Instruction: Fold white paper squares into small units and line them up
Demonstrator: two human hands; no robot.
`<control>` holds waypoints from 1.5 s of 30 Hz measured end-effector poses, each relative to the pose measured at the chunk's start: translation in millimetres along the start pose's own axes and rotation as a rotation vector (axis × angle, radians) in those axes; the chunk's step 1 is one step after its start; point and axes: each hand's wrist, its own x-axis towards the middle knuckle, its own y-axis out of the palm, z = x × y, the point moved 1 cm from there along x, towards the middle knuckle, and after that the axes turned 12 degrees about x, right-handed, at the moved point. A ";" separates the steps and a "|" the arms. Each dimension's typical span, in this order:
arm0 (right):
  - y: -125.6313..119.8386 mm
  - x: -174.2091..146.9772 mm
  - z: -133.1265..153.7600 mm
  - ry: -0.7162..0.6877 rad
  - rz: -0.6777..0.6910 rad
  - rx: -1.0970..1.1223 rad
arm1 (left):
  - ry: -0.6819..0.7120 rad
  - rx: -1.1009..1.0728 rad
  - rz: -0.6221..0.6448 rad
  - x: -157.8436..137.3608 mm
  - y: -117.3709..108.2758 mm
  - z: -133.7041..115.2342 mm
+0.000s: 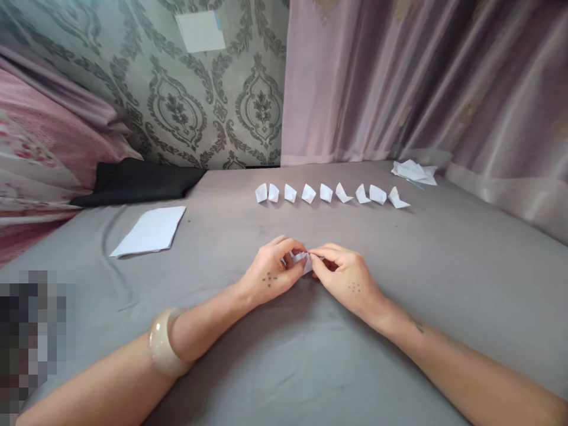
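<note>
Between my two hands is a small piece of folded white paper [306,264], partly hidden by the fingers. My left hand [277,269] pinches its left side, thumb in front and fingers behind. On the other side, my right hand [344,278] has thumb and forefinger pinched on the paper's upper right edge. Both hands are low over the grey cloth. Beyond them stands a row of several small folded white paper shapes [309,194], some upright and some tilted.
A stack of white paper sheets [148,232] lies to the left, in front of a folded black cloth [142,180]. More loose white papers [415,171] lie at the far right by the curtain [355,83]. Grey cloth [248,367] covers the whole surface.
</note>
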 end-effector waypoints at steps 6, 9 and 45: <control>1.0 -1.2 0.3 -0.031 0.025 -0.053 | -0.005 -0.022 0.003 2.5 -0.4 1.9; 2.2 -1.2 2.1 -0.052 0.035 -0.063 | -0.016 -0.016 -0.018 3.3 -1.0 0.4; -27.1 -2.8 -4.0 -0.420 0.355 -0.571 | 0.376 0.418 0.255 -2.3 -15.6 18.8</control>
